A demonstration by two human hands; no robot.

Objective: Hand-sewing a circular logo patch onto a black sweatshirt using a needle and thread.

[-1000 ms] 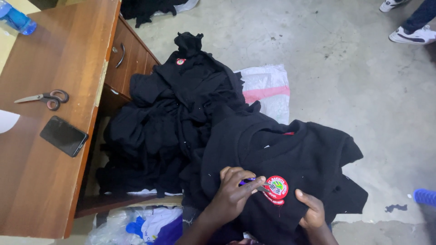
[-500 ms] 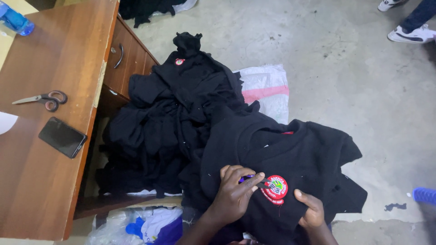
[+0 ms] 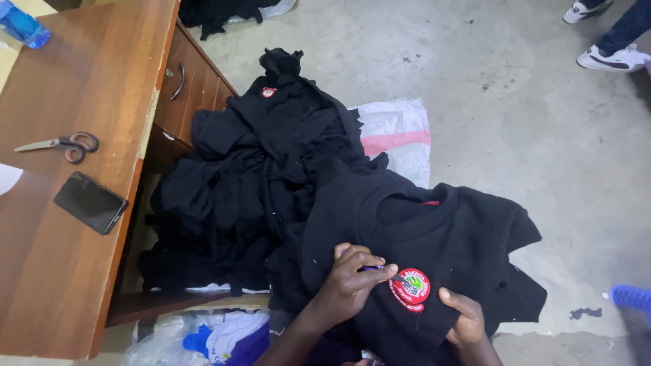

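A black sweater (image 3: pixel 434 237) lies spread in front of me, with a round red embroidered badge (image 3: pixel 409 289) on its chest. My left hand (image 3: pixel 352 281) pinches a small purple-handled tool (image 3: pixel 374 268) whose tip touches the badge's left edge. My right hand (image 3: pixel 464 318) presses the fabric flat just right of and below the badge. Behind the sweater a heap of black garments (image 3: pixel 258 176) rises, one showing a small red badge (image 3: pixel 269 92).
A wooden desk (image 3: pixel 81 81) stands at left with scissors (image 3: pixel 64 144), a dark phone (image 3: pixel 90 202) and a blue bottle (image 3: pixel 24 27). A white-and-pink sack (image 3: pixel 397 132) lies on the concrete floor. Another person's shoes (image 3: pixel 614 57) are at top right. Plastic bags (image 3: pixel 203 335) sit below.
My view has shifted slightly. Both hands stay at the badge, the left hand working the tool at its edge.
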